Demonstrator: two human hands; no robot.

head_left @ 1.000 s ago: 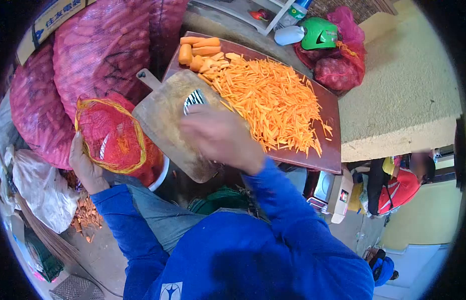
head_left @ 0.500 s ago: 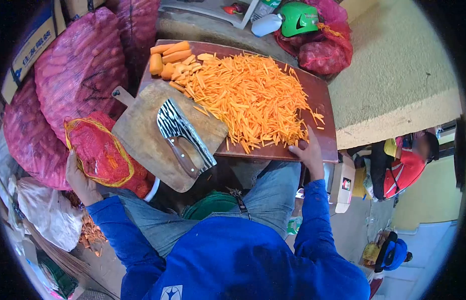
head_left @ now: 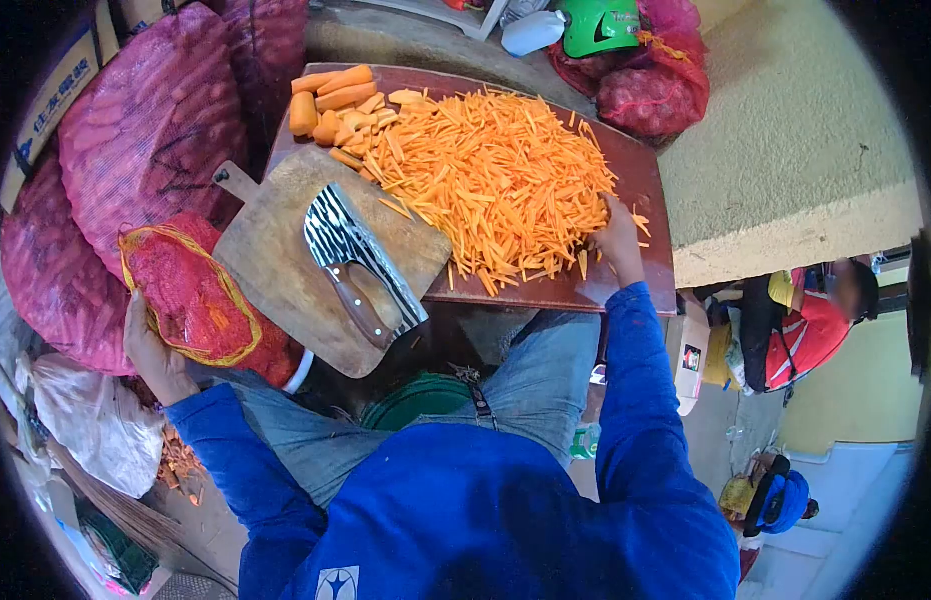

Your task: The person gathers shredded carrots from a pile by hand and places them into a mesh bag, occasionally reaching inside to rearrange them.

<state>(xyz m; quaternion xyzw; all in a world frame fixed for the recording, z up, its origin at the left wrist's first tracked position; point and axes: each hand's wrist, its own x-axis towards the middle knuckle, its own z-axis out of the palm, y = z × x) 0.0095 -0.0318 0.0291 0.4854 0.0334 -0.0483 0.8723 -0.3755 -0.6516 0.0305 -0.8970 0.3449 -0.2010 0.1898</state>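
Observation:
At the left, my left hand [head_left: 153, 350] is closed on the edge of a red mesh bag [head_left: 200, 305] with a yellow rim. My right hand [head_left: 617, 240] touches the right side of a wide heap of carrot strips [head_left: 505, 185]; its fingertips are partly hidden among the strips. The heap lies on a dark red board [head_left: 640, 190]. Whole and cut carrot pieces [head_left: 345, 100] sit at its upper left corner. A cleaver [head_left: 360, 265] with a black-and-white patterned blade and brown handle rests on a worn wooden chopping board [head_left: 275, 240], between my hands.
Large pink mesh sacks [head_left: 150, 130] stand at the left. A green helmet [head_left: 600, 27] and a red net bag [head_left: 655, 95] are at the top, beside a concrete ledge [head_left: 785, 150]. A green tub [head_left: 420, 400] is between my knees. Two people are at the right.
My right hand has moved up and slightly left from the board's front edge to the carrot strips. My left hand still holds the mesh bag. The view has shifted slightly.

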